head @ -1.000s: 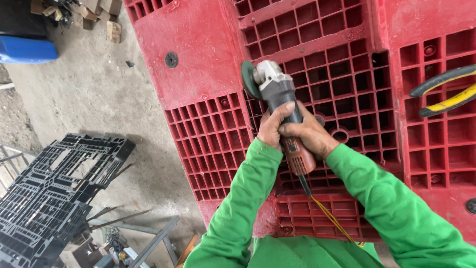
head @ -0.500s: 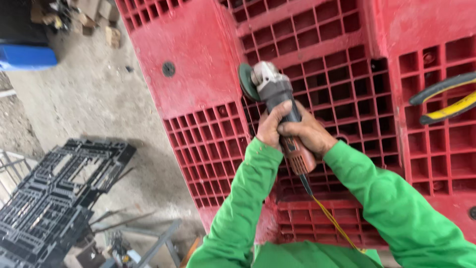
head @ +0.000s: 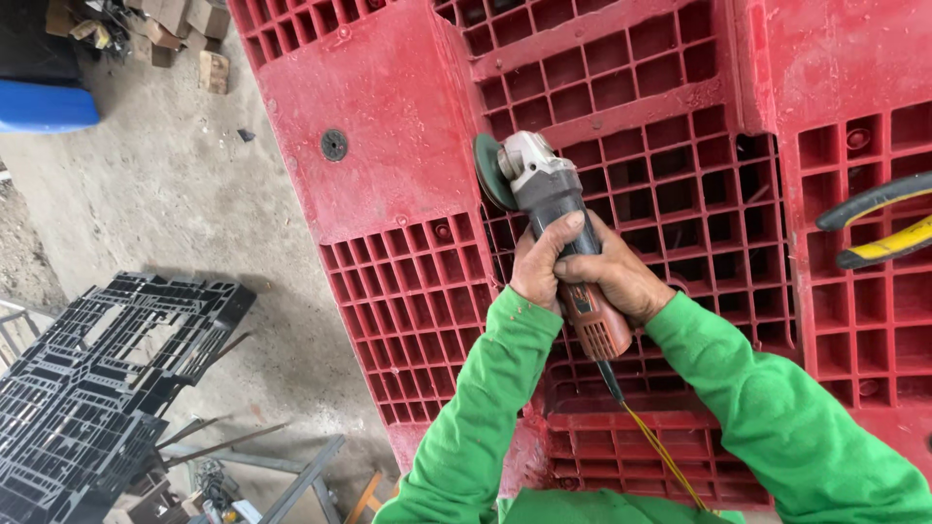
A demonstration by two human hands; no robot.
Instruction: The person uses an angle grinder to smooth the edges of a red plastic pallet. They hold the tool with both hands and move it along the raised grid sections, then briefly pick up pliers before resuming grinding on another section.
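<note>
Both hands grip an angle grinder (head: 544, 189) with a grey head and a red-brown body. My left hand (head: 540, 267) wraps the body from the left, and my right hand (head: 621, 277) wraps it from the right. Its dark disc (head: 492, 172) stands on edge against the gridded top of a large red plastic pallet (head: 388, 107). The grinder's cord (head: 660, 451) runs down between my green sleeves.
A pair of pliers with black and yellow handles (head: 879, 228) lies on the pallet at the right. A black plastic pallet (head: 97, 378) and metal bars (head: 233, 446) lie on the concrete floor at lower left. A blue drum (head: 44, 105) and wood scraps (head: 184, 29) sit at upper left.
The view has shifted slightly, so the grinder and hands appear a little lower and further left on the red pallet. Both hands keep the same grip.
</note>
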